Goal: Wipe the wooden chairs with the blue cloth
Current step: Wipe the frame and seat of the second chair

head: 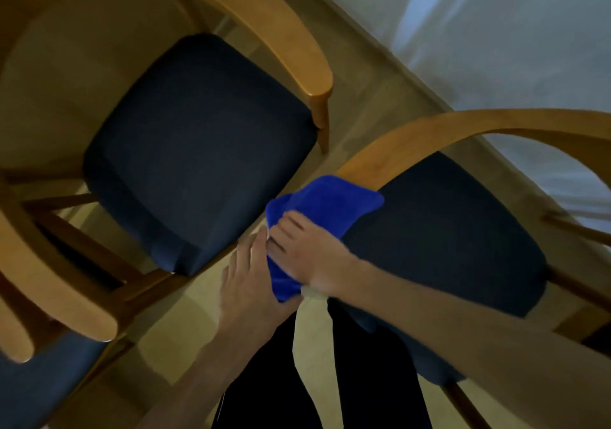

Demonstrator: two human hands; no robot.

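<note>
**Wiping in progress on the right-hand chair's armrest**

Pale tiled floor point(172, 356), white curtain point(496, 31) at the far side, three wooden chairs with dark seat pads in view. Blue cloth point(317, 207) lies draped over the front end of the curved armrest point(413, 144) of the right chair point(463, 230). Right hand point(307, 250) presses flat on the cloth, fingers spread, not fisted. Left hand point(248, 283) is beside it, fingers extended along the cloth's lower edge, touching it; whether it pinches the cloth cannot be told. Frame is blurred.

Progress, judged: mid-task. One armrest end is under the cloth now; the rest of that arm shows bare. Nothing shows whether the middle chair point(198, 151) and the left chair point(49, 296) are wiped.
</note>
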